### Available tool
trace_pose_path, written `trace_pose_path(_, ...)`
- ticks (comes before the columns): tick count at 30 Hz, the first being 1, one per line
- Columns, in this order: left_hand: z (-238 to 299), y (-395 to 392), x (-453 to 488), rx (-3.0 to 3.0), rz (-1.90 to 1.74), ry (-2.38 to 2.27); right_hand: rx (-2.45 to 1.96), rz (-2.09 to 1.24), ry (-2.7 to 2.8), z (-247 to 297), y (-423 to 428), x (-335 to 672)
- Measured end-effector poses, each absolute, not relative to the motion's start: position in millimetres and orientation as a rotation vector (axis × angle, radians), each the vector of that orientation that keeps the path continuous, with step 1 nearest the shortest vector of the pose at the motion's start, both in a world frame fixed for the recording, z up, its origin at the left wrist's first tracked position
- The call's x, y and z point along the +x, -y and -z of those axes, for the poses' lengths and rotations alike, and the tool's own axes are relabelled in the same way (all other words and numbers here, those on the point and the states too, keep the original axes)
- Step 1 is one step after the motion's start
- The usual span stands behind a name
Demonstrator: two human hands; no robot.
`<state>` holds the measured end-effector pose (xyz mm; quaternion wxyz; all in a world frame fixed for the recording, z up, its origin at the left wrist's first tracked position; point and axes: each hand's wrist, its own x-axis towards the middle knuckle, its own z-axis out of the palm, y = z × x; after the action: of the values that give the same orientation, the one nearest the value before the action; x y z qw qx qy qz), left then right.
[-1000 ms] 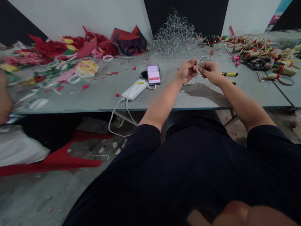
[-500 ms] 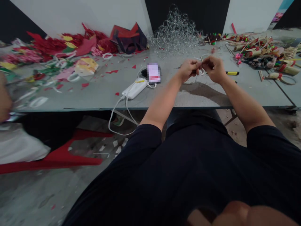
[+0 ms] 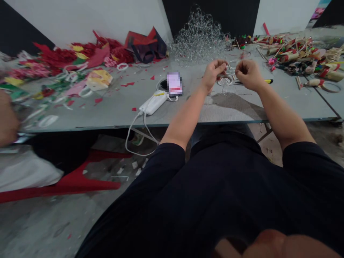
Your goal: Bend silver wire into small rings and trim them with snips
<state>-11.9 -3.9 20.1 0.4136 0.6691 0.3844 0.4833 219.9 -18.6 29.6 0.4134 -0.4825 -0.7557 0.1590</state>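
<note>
My left hand (image 3: 214, 74) is closed over the table, its fingertips pinched at a thin, pale piece too small to name. Just to its right, my right hand (image 3: 248, 74) is curled with thumb and fingers together; what they hold, if anything, is hidden. Thin wire-like strands show in the gap between the hands. A pale ring-shaped coil (image 3: 225, 81) lies on the table below that gap. Partly behind my right wrist is a tool with a yellow and black handle (image 3: 268, 81).
Beyond my hands rises a heap of curled silvery wire (image 3: 199, 41). Left are a lit phone (image 3: 174, 83), a white corded block (image 3: 153, 102) and red crafts (image 3: 59, 55). Bamboo pieces (image 3: 290, 57) lie right. Another person's arm (image 3: 8, 120) is at the far left.
My hands have moved apart from touching each other, the right one shifting slightly right. The ring-shaped coil now shows more fully between them. The view has shifted slightly.
</note>
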Motion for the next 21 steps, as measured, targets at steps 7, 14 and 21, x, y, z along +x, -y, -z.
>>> trace_pose_path(7, -28, 13, -30, 1.986, -0.668, -1.128, -1.261, -0.706, 1.816, -29, 14, 233)
trace_pose_path(14, -47, 37, -37, 1.997, -0.632, -1.177, -1.240, -0.840, 1.823, -17, 12, 219)
trace_pose_path(21, -61, 50, -43, 1.980, -0.589, -1.225, -1.154, -0.712, 1.767, -15, 7, 211)
